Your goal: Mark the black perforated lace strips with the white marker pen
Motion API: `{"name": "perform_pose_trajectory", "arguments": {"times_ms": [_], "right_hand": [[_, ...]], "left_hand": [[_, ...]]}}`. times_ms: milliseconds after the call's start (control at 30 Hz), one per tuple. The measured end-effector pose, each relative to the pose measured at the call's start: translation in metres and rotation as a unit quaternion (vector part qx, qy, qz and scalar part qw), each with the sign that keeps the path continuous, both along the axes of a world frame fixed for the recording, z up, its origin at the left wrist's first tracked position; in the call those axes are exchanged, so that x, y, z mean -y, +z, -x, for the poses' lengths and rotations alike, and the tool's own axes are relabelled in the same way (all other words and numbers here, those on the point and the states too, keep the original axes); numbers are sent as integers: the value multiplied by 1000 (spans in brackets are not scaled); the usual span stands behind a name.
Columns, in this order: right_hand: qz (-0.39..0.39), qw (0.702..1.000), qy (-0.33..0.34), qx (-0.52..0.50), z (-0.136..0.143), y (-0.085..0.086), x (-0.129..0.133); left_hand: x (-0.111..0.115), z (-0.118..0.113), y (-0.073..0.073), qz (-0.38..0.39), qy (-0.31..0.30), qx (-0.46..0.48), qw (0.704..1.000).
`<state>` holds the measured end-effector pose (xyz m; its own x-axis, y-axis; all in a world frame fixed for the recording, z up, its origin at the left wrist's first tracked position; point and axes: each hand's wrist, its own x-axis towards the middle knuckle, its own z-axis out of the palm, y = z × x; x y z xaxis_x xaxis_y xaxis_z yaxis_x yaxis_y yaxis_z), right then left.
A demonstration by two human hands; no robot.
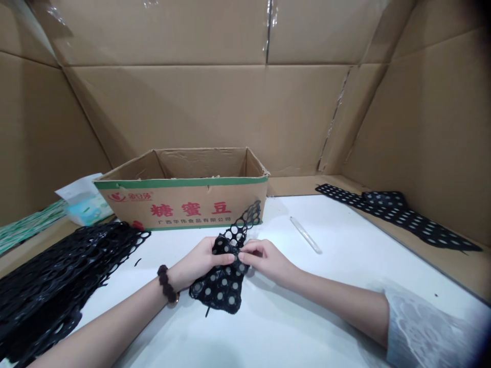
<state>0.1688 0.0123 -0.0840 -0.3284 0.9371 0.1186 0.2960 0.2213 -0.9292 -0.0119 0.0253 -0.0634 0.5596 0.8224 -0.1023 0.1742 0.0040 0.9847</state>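
My left hand (199,263) grips a black piece with grey round dots (219,290), thumb lying across its upper part. The lower part of this piece hangs down toward me, with a thin black strand at its bottom edge. At its right side, my right hand (268,259) pinches the same piece between thumb and forefinger. A black strip with round holes (241,225) runs up from between the hands, in front of the carton. Where strip and dotted piece meet is partly hidden by my fingers.
Behind my hands stands an open carton (184,204) with red lettering. A heap of black perforated strips (57,286) lies left, near a tissue pack (86,204). A clear pen-like tool (306,235) lies right. Black dotted strips (399,217) rest by the right cardboard wall (433,128).
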Motion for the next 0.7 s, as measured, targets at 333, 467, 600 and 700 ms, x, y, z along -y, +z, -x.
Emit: {"name": "perform_pose_trajectory", "arguments": {"times_ms": [333, 467, 600, 700], "right_hand": [[-76, 986, -127, -81, -25, 25, -21], [-301, 907, -271, -115, -58, 101, -21], [-513, 811, -270, -78, -50, 170, -7], [-599, 740, -300, -66, -31, 182, -25]], "left_hand": [[-1, 1, -2, -10, -19, -9, 1000], [-2, 3, -5, 7, -14, 3, 1000], [-2, 4, -6, 20, -1, 13, 1000], [-1, 5, -5, 29, 9, 32, 999]]}}
